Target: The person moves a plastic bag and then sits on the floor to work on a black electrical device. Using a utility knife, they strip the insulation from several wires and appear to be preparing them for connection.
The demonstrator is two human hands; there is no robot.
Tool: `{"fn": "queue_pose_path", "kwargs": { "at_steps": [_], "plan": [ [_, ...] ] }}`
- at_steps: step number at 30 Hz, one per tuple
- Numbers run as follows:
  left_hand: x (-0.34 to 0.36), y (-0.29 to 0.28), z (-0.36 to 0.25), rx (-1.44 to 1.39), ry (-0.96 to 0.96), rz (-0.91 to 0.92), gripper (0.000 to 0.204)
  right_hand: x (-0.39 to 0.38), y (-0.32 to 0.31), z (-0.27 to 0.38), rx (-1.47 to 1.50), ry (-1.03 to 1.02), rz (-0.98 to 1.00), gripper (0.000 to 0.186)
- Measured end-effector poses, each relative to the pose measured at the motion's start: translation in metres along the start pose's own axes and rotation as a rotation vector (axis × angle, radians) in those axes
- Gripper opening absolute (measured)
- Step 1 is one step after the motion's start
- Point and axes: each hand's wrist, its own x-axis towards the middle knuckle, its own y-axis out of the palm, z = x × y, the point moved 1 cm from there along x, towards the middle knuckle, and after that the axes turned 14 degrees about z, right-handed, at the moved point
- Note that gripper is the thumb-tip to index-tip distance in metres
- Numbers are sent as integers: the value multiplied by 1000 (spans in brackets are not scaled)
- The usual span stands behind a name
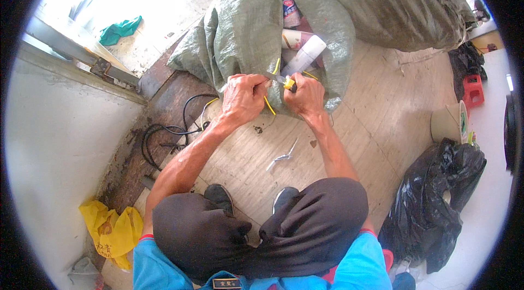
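Observation:
My right hand (305, 95) grips a utility knife (290, 83) with a yellow and black handle. Its thin blade points left, toward the fingertips of my left hand (243, 98). Those fingers are pinched on a yellow wire (269, 106), whose loose pieces stick out above and below them. Just beyond both hands lies a green woven sack (245, 22), its mouth open toward me. Inside it are a white spray can (307, 54), a paper cup (296, 39) and a printed can (290, 12). My left palm hides part of the wire.
A black cable (146, 145) coils on the floor at left, near a yellow bag (112, 231). Wire scraps (282, 158) lie between my shoes. On the right are a black plastic bag (426, 208), a bucket (447, 123) and a red plastic piece (473, 92). Another full sack (393, 0) stands behind.

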Motion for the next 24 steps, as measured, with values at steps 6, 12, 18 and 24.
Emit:
{"fn": "queue_pose_path", "kwargs": {
  "at_steps": [6,12,18,24],
  "plan": [
    [2,0,-1,-78,-153,42,16,11,6,-12,-14,-42,8,22],
    [2,-7,-4,-127,-224,60,18,20,4,-28,-60,61,45,24],
    [0,-6,-6,-113,-219,98,21,13,5,-38,-51,63,95,25],
    [1,-4,-1,-314,-381,219,25,12,10,-33,-34,124,98,24]
  ]
}}
